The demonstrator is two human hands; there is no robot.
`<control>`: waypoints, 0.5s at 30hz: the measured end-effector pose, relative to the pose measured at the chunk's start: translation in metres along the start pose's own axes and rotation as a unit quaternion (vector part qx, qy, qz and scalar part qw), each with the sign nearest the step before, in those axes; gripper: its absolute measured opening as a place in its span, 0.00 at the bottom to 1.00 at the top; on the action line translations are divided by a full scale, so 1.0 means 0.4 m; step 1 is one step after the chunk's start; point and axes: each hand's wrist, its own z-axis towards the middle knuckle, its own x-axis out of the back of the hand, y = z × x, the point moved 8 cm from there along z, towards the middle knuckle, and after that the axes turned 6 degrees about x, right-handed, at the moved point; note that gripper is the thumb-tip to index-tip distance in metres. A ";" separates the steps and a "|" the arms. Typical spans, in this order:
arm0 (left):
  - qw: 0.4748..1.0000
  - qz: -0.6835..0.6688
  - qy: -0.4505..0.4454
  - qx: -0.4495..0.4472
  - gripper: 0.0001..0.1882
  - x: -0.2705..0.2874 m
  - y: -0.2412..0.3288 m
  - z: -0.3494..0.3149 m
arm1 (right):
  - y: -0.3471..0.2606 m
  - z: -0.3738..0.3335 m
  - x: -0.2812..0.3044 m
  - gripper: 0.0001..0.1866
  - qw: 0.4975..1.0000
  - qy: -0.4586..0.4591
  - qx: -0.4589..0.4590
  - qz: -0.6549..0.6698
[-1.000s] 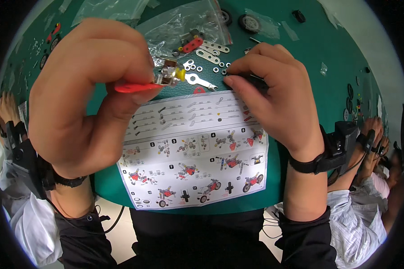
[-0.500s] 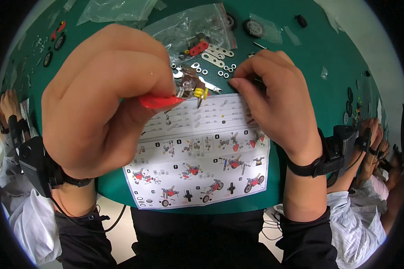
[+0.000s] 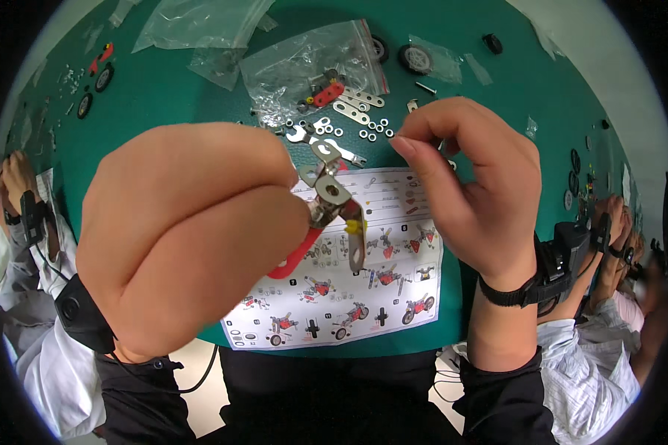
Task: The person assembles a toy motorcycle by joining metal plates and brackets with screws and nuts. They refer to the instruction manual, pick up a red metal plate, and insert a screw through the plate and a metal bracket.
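Observation:
My left hand [image 3: 193,230] is closed, thumb against fingers, on a partly built metal model [image 3: 334,193] held above the instruction sheet [image 3: 274,330]. The model has bent silver brackets, a red strip and a yellow piece; my fingers hide its rear part. Over the table to the right, my right hand [image 3: 475,178] has thumb and forefinger pinched together beside several small silver nuts [image 3: 372,135]. Whatever lies between those fingertips is too small to make out. A silver open-ended wrench [image 3: 345,152] lies behind the model, partly covered by it.
Perforated silver strips [image 3: 351,113] and a red strip [image 3: 329,94] lie near a clear zip bag [image 3: 297,63]. Black wheels [image 3: 416,59] and a bolt [image 3: 425,87] are farther back. Other people's hands [image 3: 18,174] work at both sides of the green table [image 3: 163,96].
My left hand has turned and come lower, swinging the model's brackets toward me over the sheet. My right hand has shifted slightly down and right, still pinched.

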 end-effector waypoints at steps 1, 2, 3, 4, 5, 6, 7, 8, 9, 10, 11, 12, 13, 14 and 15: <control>1.000 0.002 0.000 0.000 0.09 0.004 0.003 -0.001 | -0.004 0.000 0.004 0.04 1.000 0.008 0.003 0.004; 1.000 -0.001 -0.006 0.002 0.10 0.007 0.005 0.000 | -0.007 0.001 0.004 0.04 1.000 0.009 0.004 0.005; 1.000 -0.003 -0.012 0.004 0.11 0.010 0.007 0.002 | -0.010 0.001 0.005 0.04 1.000 0.013 0.005 0.013; 1.000 -0.003 -0.011 0.004 0.11 0.010 0.008 0.006 | -0.010 0.000 0.005 0.05 1.000 0.015 0.004 0.018; 0.999 -0.022 -0.025 0.012 0.11 0.003 0.006 0.012 | -0.011 -0.003 0.005 0.05 1.000 0.015 0.004 0.018; 0.998 -0.040 -0.040 0.019 0.12 -0.004 0.004 0.016 | -0.012 -0.005 0.009 0.05 0.999 0.021 0.003 0.023; 0.998 -0.039 -0.039 0.019 0.12 -0.009 0.000 0.015 | -0.015 -0.005 0.013 0.05 0.999 0.028 0.002 0.030; 0.997 -0.071 -0.021 0.028 0.11 -0.012 -0.010 0.010 | -0.017 -0.005 0.015 0.05 0.999 0.028 0.003 0.030; 0.994 -0.103 -0.002 0.036 0.11 -0.011 -0.019 0.009 | -0.027 -0.005 0.023 0.07 0.998 0.038 0.026 0.044; 0.994 -0.101 -0.003 0.036 0.11 -0.011 -0.021 0.010 | -0.041 0.001 0.028 0.09 0.996 0.049 0.051 0.060; 0.991 -0.123 -0.012 0.044 0.11 -0.015 -0.025 0.012 | -0.054 0.003 0.027 0.09 0.996 0.049 0.051 0.062; 0.988 -0.145 -0.022 0.051 0.11 -0.019 -0.029 0.013 | -0.064 0.002 0.020 0.12 0.995 0.043 0.027 0.089; 0.988 -0.144 -0.022 0.052 0.11 -0.023 -0.030 0.012 | -0.065 0.002 0.015 0.16 0.993 0.036 0.002 0.116; 0.987 -0.152 -0.019 0.051 0.11 -0.027 -0.031 0.009 | -0.065 0.001 0.014 0.16 0.993 0.036 0.002 0.117; 0.986 -0.161 -0.016 0.050 0.11 -0.029 -0.032 0.007 | -0.074 0.000 -0.002 0.20 0.991 0.003 0.026 0.134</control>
